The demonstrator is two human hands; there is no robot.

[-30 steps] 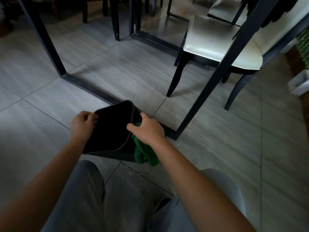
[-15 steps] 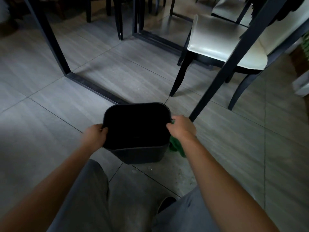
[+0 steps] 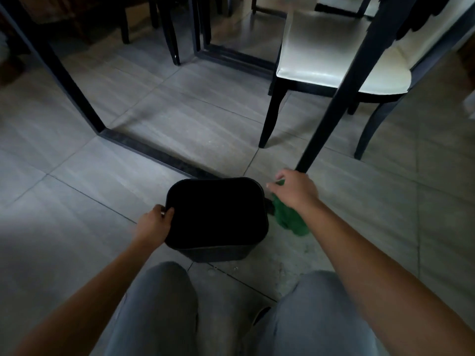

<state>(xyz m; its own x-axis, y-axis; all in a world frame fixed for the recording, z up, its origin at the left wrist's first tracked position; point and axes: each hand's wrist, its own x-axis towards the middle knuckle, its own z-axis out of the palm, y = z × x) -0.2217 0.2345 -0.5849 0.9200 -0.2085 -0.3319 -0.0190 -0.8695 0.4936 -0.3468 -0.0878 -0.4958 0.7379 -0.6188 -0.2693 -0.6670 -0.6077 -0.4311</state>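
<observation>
The left fingers (image 3: 168, 211) were curled over the near-left rim of the black bin (image 3: 218, 253), pinching its wall; the left hand (image 3: 151, 226) alone had a hold on it. The right hand (image 3: 295, 191) hovered just beside the bin's far-right corner, apart from the rim. Its thumb pointed toward the bin and its other fingers were hidden under the back of the hand, so their lie could not be told; a green cloth (image 3: 288, 218) hung bunched from beneath the palm and seemed gripped there.

The bin sat low over the tiled floor (image 3: 77, 191), between the person's knees and the table's base bar (image 3: 144, 147); whether it rested on the tile or was just lifted could not be told, and its inside was too dark to read.

A one-sided grip could have let the bin tip or swing away from the hand; a swing forward would likely have knocked it against the base bar or the slanted table leg (image 3: 341, 91) close behind. The loose cloth might have slipped free, or snagged on the rim; small wet spots (image 3: 213, 271) on the tile near the knees could have made footing slippery.
</observation>
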